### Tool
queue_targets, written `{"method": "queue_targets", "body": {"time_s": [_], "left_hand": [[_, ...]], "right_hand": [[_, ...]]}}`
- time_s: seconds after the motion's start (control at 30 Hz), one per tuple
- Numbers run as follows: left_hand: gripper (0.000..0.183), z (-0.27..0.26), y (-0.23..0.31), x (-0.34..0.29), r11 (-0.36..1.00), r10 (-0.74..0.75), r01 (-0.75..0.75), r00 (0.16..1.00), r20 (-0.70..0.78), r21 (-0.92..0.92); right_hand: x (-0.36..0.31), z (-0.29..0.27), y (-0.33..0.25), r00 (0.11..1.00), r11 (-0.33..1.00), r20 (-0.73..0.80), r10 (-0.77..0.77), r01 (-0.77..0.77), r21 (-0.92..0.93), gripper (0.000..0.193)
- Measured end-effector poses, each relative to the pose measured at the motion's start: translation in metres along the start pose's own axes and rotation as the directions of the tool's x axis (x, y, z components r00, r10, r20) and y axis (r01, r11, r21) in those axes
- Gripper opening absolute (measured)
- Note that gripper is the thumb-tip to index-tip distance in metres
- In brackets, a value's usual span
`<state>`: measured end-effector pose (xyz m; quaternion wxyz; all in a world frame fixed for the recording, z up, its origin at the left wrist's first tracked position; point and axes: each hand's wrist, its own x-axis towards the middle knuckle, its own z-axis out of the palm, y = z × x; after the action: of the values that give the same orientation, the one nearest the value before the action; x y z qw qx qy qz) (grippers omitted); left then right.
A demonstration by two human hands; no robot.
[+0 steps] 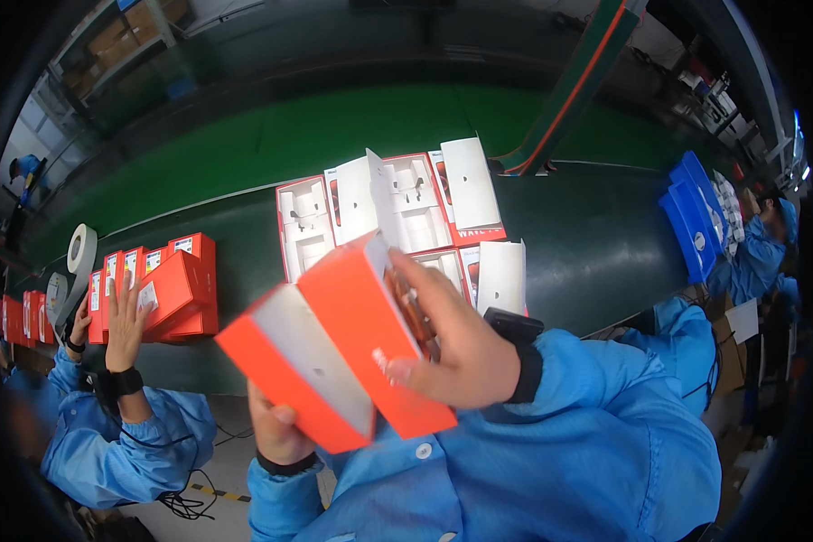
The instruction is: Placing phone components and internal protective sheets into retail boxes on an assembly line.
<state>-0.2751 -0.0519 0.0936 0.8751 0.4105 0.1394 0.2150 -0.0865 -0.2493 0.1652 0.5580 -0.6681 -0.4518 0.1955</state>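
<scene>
A red carton (pixel 370 334) with a white inner face is held up before my chest, tilted, its two red parts spread apart at an angle. Whether they are joined is hard to see. My left hand (pixel 280 429) grips the lower left part from below, thumb on its edge. Around the right part, my right hand (pixel 465 343) is closed, with the thumb on the front and the fingers over a side with a dark picture. Just beyond, several opened red boxes (pixel 312 226) with white inserts lie on the dark green table, white flaps (pixel 474 185) raised.
At left, a co-worker's hands (pixel 125 325) are at a group of red boxes (pixel 181 289); white tape rolls (pixel 82 248) stand beside them. Blue bins (pixel 686 217) sit at the right end near another person (pixel 759 257). A green post (pixel 574 81) with an orange stripe rises behind the table.
</scene>
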Motion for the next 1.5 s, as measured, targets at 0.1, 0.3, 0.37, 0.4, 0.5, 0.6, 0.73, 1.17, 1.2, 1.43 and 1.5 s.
{"method": "queue_targets", "body": {"time_s": [0.1, 0.3, 0.37, 0.4, 0.5, 0.6, 0.73, 1.17, 1.2, 1.43, 1.5], "left_hand": [[0.071, -0.05, -0.004, -0.007, 0.988, -0.023, 0.013, 0.998, -0.06, -0.151], [0.064, -0.034, -0.014, -0.01, 0.955, -0.057, 0.06, 0.998, 0.02, -0.292], [0.065, -0.048, -0.025, -0.016, 0.929, -0.027, 0.026, 1.0, 0.003, -0.369], [0.065, -0.035, -0.022, -0.014, 0.928, -0.032, 0.031, 0.999, 0.004, -0.371], [0.065, -0.015, -0.023, -0.014, 0.911, -0.122, 0.086, 0.99, -0.067, -0.403], [0.057, -0.034, -0.033, -0.013, 0.965, -0.057, 0.043, 0.997, -0.047, -0.257], [0.051, -0.041, -0.045, -0.004, 0.973, -0.13, 0.082, 0.966, -0.224, -0.215], [0.046, -0.069, -0.039, 0.012, 0.633, 0.157, 0.007, 0.978, -0.136, 0.774], [0.047, -0.069, -0.04, 0.013, 0.595, 0.157, -0.01, 0.982, -0.105, 0.803], [0.042, -0.033, -0.037, 0.017, 0.333, 0.298, -0.128, 0.954, 0.024, 0.934], [0.04, -0.031, -0.033, 0.016, 0.265, 0.283, -0.187, 0.953, 0.109, 0.946]], "right_hand": [[0.007, -0.008, 0.004, 0.989, 0.984, -0.049, 0.142, -0.135, 0.12, 0.098], [0.011, 0.013, 0.007, 0.962, 0.932, 0.084, 0.261, -0.228, -0.282, 0.102], [0.01, 0.021, 0.017, 0.968, 0.924, 0.07, 0.24, -0.206, -0.321, 0.103], [0.01, 0.024, 0.021, 0.967, 0.903, 0.056, 0.247, -0.209, -0.374, 0.103], [0.007, 0.027, 0.024, 0.966, 0.867, 0.027, 0.255, -0.217, -0.448, 0.102], [0.005, 0.029, 0.021, 0.966, 0.853, 0.018, 0.26, -0.22, -0.474, 0.1], [-0.007, 0.035, 0.03, 0.989, 0.836, 0.008, 0.15, -0.122, -0.535, 0.088], [-0.012, 0.033, 0.025, 0.942, 0.647, 0.322, 0.096, 0.186, -0.739, 0.079], [-0.011, 0.033, 0.024, 0.942, 0.648, 0.321, 0.096, 0.186, -0.739, 0.079], [-0.013, 0.036, 0.032, 0.952, 0.589, 0.288, 0.104, 0.174, -0.789, 0.076], [-0.014, 0.039, 0.036, 0.962, 0.564, 0.25, 0.11, 0.147, -0.813, 0.075]]}}
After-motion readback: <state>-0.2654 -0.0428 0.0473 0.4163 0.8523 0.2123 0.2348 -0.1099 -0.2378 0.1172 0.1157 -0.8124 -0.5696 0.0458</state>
